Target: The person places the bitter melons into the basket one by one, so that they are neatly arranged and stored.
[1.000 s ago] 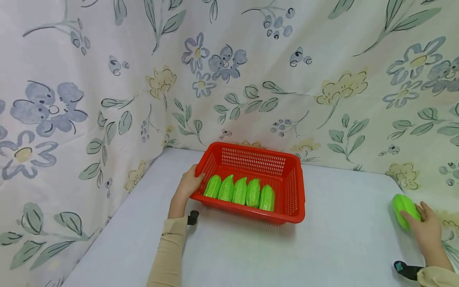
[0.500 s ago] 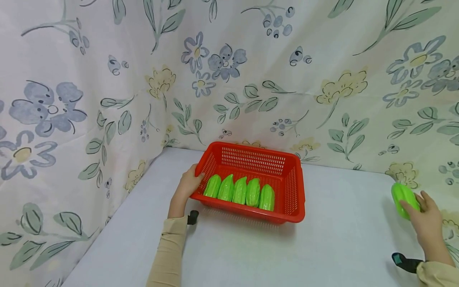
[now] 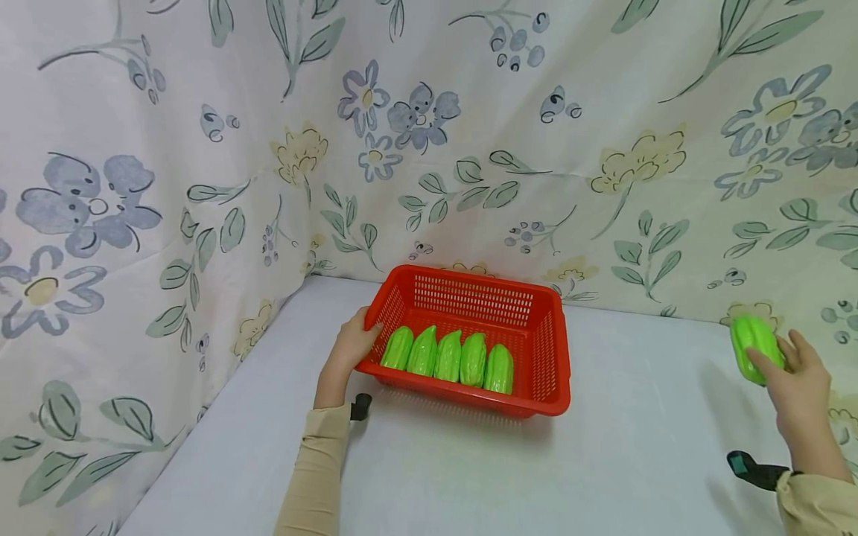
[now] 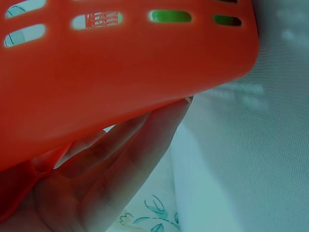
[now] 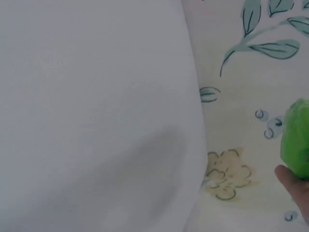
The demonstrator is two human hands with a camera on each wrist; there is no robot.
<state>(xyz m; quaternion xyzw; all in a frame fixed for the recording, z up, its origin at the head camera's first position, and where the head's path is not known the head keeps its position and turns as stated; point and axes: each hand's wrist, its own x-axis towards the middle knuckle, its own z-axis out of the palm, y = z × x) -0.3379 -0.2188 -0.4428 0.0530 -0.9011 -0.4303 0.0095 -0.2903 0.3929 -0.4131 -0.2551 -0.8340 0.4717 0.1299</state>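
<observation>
A red plastic basket (image 3: 536, 409) with slotted walls stands on the white table. Side by side along its near wall lie several bright green, ridged gourds (image 3: 472, 360). My left hand (image 3: 353, 342) grips the basket's left rim, thumb over the edge; in the left wrist view its fingers (image 4: 140, 154) press against the outside of the basket wall (image 4: 120, 67). Off to the right, my right hand (image 3: 798, 376) holds one more green ridged gourd (image 3: 757, 346) between thumb and fingers, raised above the table. Only part of that gourd (image 5: 297, 140) and the thumb (image 5: 288, 179) appear in the right wrist view.
The white tabletop (image 3: 637, 447) runs between the basket and the right hand, and its right edge curves below that hand. A floral curtain (image 3: 469, 149) hangs behind the table and along its left side.
My right hand has lifted the gourd up from near the table's right edge, and its shadow has spread away from it. The left hand and the basket have stayed in place.
</observation>
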